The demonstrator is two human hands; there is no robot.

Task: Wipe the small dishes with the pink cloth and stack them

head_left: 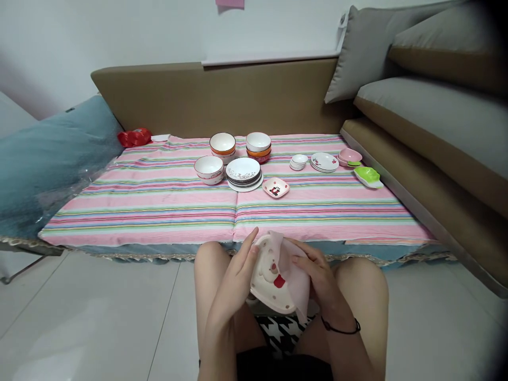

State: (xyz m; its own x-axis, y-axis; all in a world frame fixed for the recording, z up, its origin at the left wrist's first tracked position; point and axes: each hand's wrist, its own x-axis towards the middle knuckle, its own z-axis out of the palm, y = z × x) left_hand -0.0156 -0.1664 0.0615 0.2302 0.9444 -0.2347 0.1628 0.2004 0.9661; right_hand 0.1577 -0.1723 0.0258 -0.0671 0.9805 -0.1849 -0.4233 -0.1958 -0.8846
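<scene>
My left hand (238, 272) grips the left edge of a small pink square dish (270, 275) with a cartoon figure and a red mark, held tilted over my knees. My right hand (315, 275) presses a thin pink cloth (296, 283) against the dish's right side, fingers curled on it. The cloth covers part of the dish. On the striped pink mat (159, 206) ahead lies a matching small square dish (276, 187).
Further back on the mat stand three bowls and bowl stacks (222, 144), a stack of patterned plates (243, 173), tiny saucers (298, 161), flat plates (324, 162), a pink dish (350, 156) and a green dish (368, 177). Sofa cushions (436, 116) rise at right, a blue pillow (43, 159) at left.
</scene>
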